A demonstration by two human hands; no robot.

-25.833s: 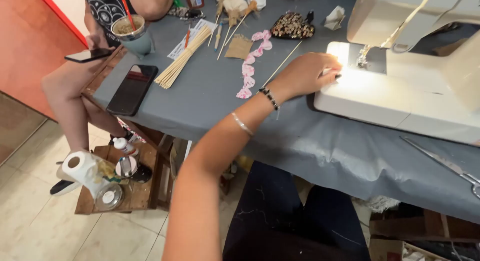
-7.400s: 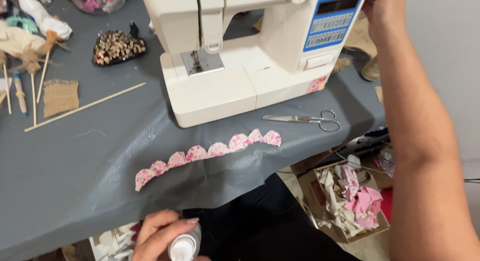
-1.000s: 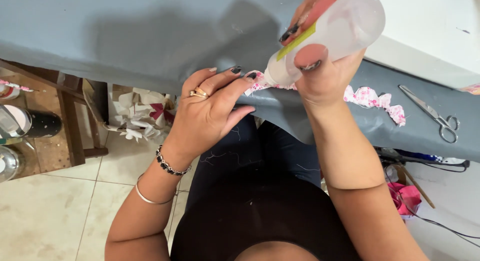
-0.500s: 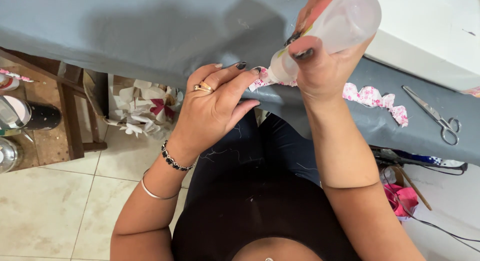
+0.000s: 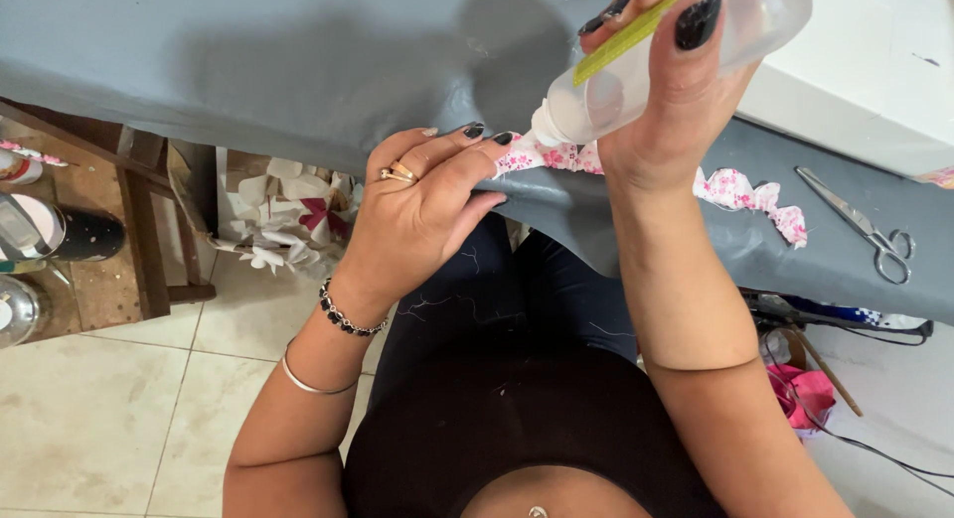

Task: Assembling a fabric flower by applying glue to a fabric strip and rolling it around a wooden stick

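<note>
My right hand [image 5: 668, 111] grips a clear plastic glue bottle [image 5: 664, 59], tipped nozzle-down over the left end of a pink floral scalloped fabric strip [image 5: 737, 191]. The strip lies along the front edge of a table covered in grey cloth [image 5: 298, 61]. My left hand [image 5: 422, 210] presses the strip's left end against the cloth edge with its fingertips, right under the nozzle. The middle of the strip is hidden behind my right wrist.
A white sewing machine [image 5: 874, 81] stands at the upper right, with scissors [image 5: 860, 225] on the cloth beside it. A wooden stool [image 5: 109, 230] with cans stands on the tiled floor at left. A box of fabric flowers [image 5: 283, 215] sits under the table.
The bottle has tilted slightly and its nozzle stays at the strip's left end. My left fingers keep pressing the strip; both hands have hardly shifted.
</note>
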